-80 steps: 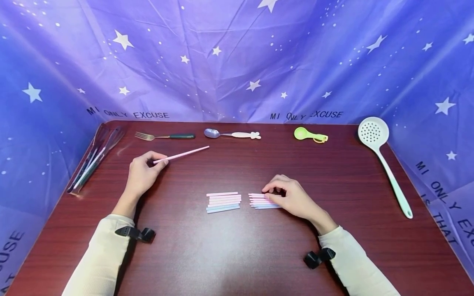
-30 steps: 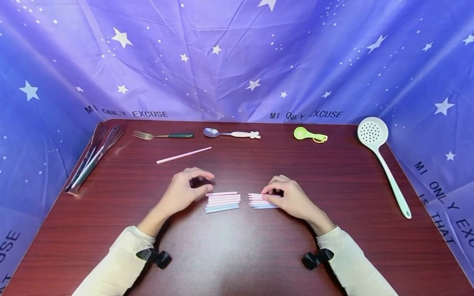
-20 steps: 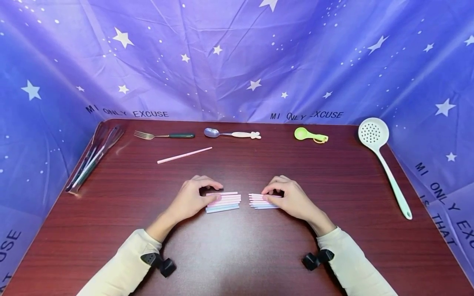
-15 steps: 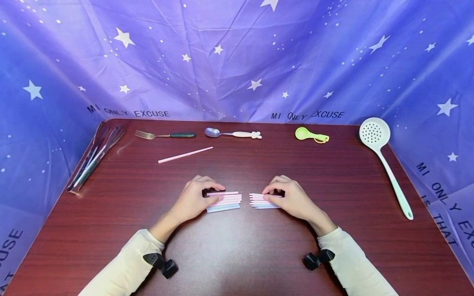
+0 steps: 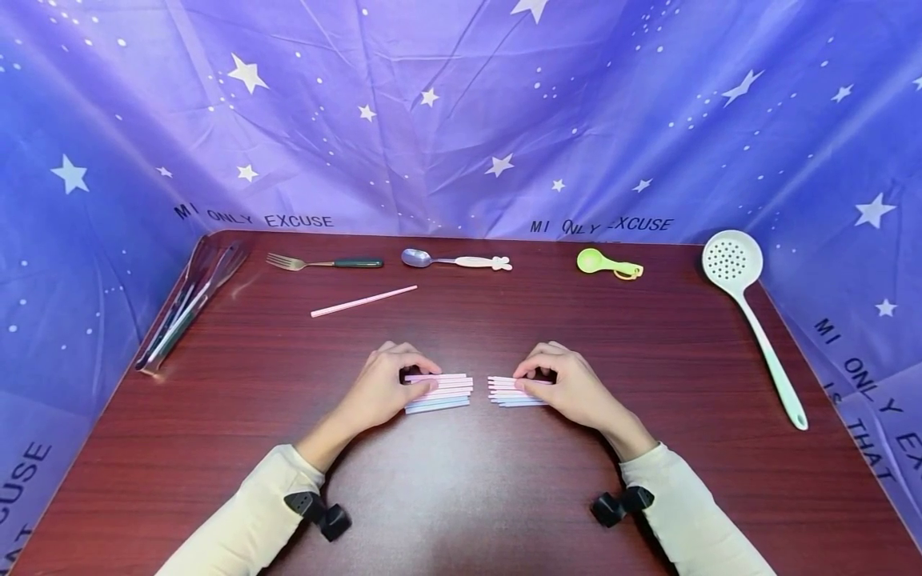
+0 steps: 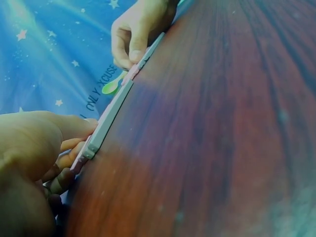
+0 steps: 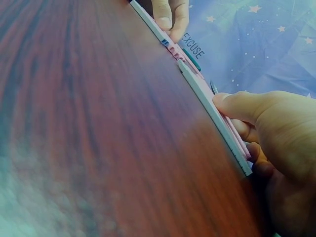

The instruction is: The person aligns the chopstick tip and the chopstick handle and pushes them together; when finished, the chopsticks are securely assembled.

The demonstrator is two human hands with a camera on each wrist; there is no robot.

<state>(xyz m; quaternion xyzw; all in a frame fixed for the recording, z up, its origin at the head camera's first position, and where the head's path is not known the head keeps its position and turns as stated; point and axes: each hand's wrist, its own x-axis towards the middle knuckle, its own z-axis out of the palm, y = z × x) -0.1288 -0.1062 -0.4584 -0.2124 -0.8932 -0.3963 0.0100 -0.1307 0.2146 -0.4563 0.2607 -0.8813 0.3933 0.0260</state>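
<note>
Two rows of short pink and blue straws lie side by side at mid-table with a narrow gap between them. My left hand (image 5: 378, 386) holds the left row of straws (image 5: 455, 392), thumb on top and index finger along the far side. The right row of straws (image 5: 503, 392) is gripped the same way by my right hand (image 5: 582, 392), which covers its outer end. Seen from the left wrist, the thumb presses the near row of straws (image 6: 111, 116). Behind the left hand a longer pink straw (image 5: 363, 302) lies alone, slightly slanted.
Along the back edge lie a fork (image 5: 356, 262), a spoon with a white handle (image 5: 479, 262) and green measuring spoons (image 5: 592, 261). A white skimmer (image 5: 767, 352) lies at the right, a clear bag of utensils (image 5: 183, 320) at the left. Starry cloth (image 5: 461, 176) walls the table.
My left hand has laid the longer pink straw down behind, moved right and forward, and closed on the left row of straws. My right hand has kept its place on the right row.
</note>
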